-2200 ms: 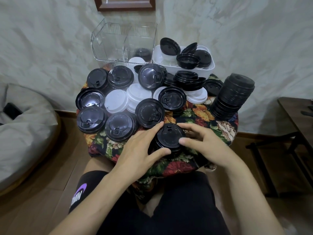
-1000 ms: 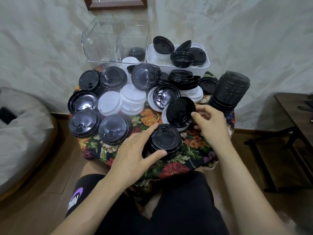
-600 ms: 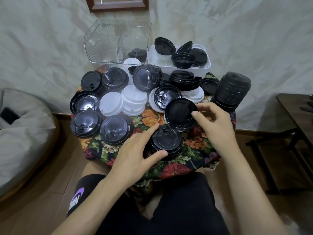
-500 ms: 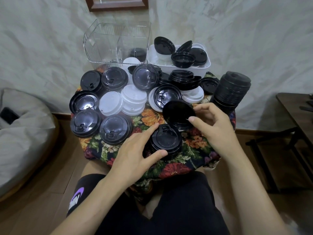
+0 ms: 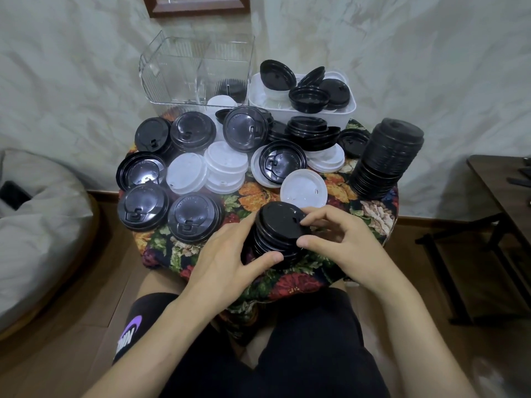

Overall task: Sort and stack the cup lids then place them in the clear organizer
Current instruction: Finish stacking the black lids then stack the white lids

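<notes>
Head view: both hands on the short black lid stack point(image 5: 277, 225), which sits at the near edge of the surface point(image 5: 373, 214) on a floral cloth. Left hand point(image 5: 227, 262) grips its left side, fingers curled round the wall, thumb pressed on the near rim. Right hand point(image 5: 344, 248) is on its right side, index finger on the top rim, thumb on the wall just below, so it pinches the upper lids. The stack leans slightly away from the person. One white lid point(image 5: 303, 188) lies flat just behind the stack, apart from it. Behind-left of the stack: several white lids point(image 5: 225, 168) piled loosely, ringed by dark lids point(image 5: 195, 216) lying singly or overlapped. Behind-right of the stack: a tall black lid stack point(image 5: 388, 159), tilted, well apart. Far behind the stack, against the wall: the clear organizer point(image 5: 198, 70), two compartments; the right one has some black lids point(image 5: 230, 87) low inside, count unclear through the ribbed wall. Beside it, a white bin point(image 5: 342, 116) with black lids heaped loosely. Far left of the stack, a grey beanbag point(image 5: 37, 225) on the floor.
</notes>
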Available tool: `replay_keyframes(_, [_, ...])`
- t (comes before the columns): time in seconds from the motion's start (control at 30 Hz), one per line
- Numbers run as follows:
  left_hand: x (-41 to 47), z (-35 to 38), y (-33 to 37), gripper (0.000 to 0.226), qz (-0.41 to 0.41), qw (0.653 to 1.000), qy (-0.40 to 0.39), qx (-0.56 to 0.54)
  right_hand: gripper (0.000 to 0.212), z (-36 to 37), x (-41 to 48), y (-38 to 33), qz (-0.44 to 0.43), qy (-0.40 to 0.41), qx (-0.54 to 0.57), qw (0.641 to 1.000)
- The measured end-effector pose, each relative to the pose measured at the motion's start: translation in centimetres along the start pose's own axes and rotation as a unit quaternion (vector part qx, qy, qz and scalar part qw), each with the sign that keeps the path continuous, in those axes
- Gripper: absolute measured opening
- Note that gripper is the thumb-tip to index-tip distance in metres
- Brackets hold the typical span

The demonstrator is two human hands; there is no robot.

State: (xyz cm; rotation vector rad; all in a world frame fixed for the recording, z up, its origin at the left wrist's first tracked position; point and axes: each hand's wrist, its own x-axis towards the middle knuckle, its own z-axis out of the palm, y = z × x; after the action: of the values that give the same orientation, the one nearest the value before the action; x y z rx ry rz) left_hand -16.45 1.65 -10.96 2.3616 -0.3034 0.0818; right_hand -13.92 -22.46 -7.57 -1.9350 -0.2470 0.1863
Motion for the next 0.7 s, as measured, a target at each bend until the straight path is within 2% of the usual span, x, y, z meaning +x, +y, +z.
replay_keyframes(0.17, [0.07, -0.05, 0.07, 0.080, -0.007, 1.000, -0.001, -0.003, 0.027, 0.47, -0.05, -0.16, -0.005, 0.008, -0.021, 1.000])
replay_keyframes(0.37, [0.00, -0.14, -0.15, 0.099, -0.031, 0.999, -0.008, -0.019, 0.055, 0.37, 0.00, -0.58, -0.020, -0.015, -0.074, 0.997])
replay_keyframes(0.47, [-0.13, -0.22, -0.30, 0.097, -0.020, 0.999, -0.010, -0.028, 0.065, 0.48, 0.11, -0.79, -0.029, -0.024, -0.115, 0.993])
replay_keyframes(0.6, [-0.09, 0.04, -0.71, 0.082, -0.011, 0.999, -0.003, -0.031, 0.066, 0.58, 0.15, -0.76, -0.029, -0.030, -0.128, 0.991])
replay_keyframes(0.7, [-0.04, 0.32, -0.80, 0.084, -0.011, 1.000, 0.004, -0.019, 0.066, 0.59, 0.14, -0.36, -0.022, -0.027, -0.115, 0.993])
